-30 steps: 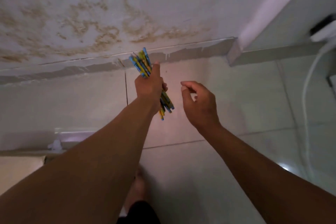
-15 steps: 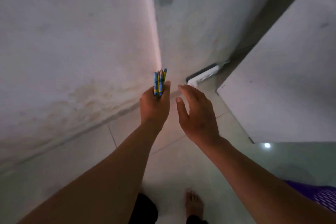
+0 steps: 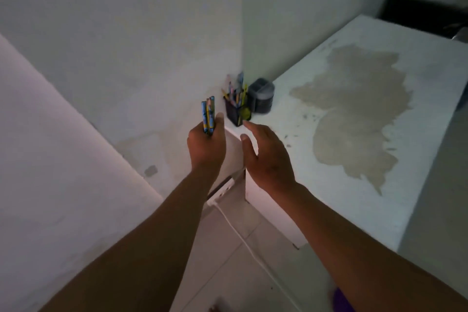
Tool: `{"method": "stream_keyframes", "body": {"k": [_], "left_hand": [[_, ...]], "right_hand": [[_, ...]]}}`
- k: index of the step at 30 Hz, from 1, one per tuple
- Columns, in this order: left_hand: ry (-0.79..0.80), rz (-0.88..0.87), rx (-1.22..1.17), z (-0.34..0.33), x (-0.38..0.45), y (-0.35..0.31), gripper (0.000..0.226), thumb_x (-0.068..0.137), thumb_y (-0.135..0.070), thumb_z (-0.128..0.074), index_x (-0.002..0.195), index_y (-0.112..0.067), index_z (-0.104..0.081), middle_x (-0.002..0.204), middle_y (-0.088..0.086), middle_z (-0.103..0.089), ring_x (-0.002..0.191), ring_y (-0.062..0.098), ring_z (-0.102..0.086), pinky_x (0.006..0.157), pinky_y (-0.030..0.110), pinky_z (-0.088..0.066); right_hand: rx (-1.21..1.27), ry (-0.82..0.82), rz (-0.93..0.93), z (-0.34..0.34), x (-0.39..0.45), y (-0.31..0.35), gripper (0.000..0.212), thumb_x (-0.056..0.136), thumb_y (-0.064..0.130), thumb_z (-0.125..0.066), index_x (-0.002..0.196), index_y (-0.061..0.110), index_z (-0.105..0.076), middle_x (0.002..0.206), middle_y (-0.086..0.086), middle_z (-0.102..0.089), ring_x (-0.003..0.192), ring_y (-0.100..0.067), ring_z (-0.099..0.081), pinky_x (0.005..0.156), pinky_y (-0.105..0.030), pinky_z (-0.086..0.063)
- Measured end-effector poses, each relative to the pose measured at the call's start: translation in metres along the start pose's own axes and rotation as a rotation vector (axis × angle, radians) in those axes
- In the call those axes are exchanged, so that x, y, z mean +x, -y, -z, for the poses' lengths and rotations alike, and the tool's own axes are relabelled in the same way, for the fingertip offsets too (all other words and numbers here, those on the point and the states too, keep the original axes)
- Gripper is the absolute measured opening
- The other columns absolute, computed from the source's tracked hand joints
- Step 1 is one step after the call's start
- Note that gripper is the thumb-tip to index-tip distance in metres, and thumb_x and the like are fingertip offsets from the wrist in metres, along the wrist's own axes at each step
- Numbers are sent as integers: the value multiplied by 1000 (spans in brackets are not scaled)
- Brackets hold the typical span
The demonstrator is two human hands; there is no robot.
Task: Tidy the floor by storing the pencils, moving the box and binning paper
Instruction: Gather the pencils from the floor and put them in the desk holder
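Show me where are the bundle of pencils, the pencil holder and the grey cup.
bundle of pencils (image 3: 208, 113), head view, on the shafts above the fist.
pencil holder (image 3: 234, 114), head view, on its dark wall.
grey cup (image 3: 262, 99), head view, on its side.

White desk (image 3: 354, 40) top shows a large tan worn patch (image 3: 354, 114). Grey lidded container (image 3: 261, 96) stands at its corner. White cable (image 3: 243, 238) crosses the floor.

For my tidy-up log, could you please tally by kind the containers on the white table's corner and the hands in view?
Dark square pencil holder with pencils standing in it: 1
Dark grey round container beside it: 1
Hands: 2, the left hand gripping a bundle of blue and yellow pencils, the right hand holding nothing
Total: 4
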State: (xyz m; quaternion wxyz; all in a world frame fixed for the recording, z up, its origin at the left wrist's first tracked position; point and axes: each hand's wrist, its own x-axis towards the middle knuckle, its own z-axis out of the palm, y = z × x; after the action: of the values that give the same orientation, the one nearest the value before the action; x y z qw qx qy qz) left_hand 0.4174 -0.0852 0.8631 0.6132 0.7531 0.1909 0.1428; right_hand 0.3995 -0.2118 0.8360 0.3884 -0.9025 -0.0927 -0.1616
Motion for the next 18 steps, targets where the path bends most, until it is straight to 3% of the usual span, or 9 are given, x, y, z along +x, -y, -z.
{"method": "stream_keyframes", "body": {"k": [4,9,18], "left_hand": [[-31,11,-107,-24,27,-42,45,93,-27,-62,53,-21,-43,45,-8,-39,49,14,-37,51,26,-35],[-51,12,-211,-45,81,-64,44,88,-35,-62,53,-20,-41,51,0,-39,56,19,-39,55,36,-35],[-25,-30,-301,-92,136,-98,48,96,-45,-58,61,-20,-37,51,-1,-39,48,15,-38,50,28,-36]], "right_hand": [[-17,23,-17,21,36,-8,44,101,40,-39,137,19,-52,136,-4,-58,123,-21,-55,102,-41,-48],[-41,50,-47,16,80,-30,44,100,41,-40,136,20,-53,136,-2,-59,124,-20,-56,102,-37,-48],[-54,119,-115,2,140,-60,46,99,40,-50,141,20,-48,139,-2,-55,126,-18,-53,101,-29,-47]]}}
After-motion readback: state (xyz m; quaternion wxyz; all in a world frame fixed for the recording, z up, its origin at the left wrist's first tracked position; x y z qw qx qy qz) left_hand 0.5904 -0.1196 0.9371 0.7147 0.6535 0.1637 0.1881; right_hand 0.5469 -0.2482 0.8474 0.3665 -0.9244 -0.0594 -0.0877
